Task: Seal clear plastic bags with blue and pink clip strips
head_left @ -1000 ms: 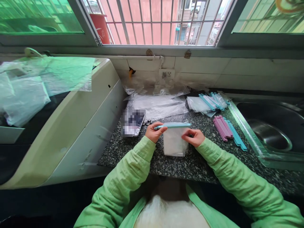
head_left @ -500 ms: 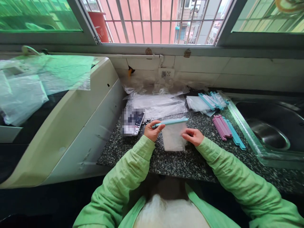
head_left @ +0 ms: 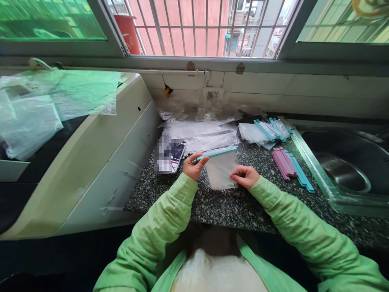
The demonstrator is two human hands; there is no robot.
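The left hand (head_left: pixel 194 167) is closed in a pinch on the near end of a long, slim light-blue plastic sealing clip (head_left: pixel 215 154), thumb on top and fingers curled beneath. The clip runs rightward and slightly up, along the top edge of a small clear plastic bag (head_left: pixel 221 173), which hangs from it just above the speckled dark granite countertop (head_left: pixel 237 209). The right hand (head_left: pixel 245 176) is partly closed, its thumb and fingertips pinching the lower right edge of the bag while the other fingers curl inward. Both arms wear light-green sleeves. Just left of the left hand lies a smartphone (head_left: pixel 170 156), flat on the counter. Behind the bag sits a flat stack of clear plastic bags (head_left: pixel 200 136). To the right lie a few pink and blue sealing clips (head_left: pixel 290 164) side by side, with more clipped bags (head_left: pixel 266 130) beyond them, near the steel sink (head_left: pixel 346 170).
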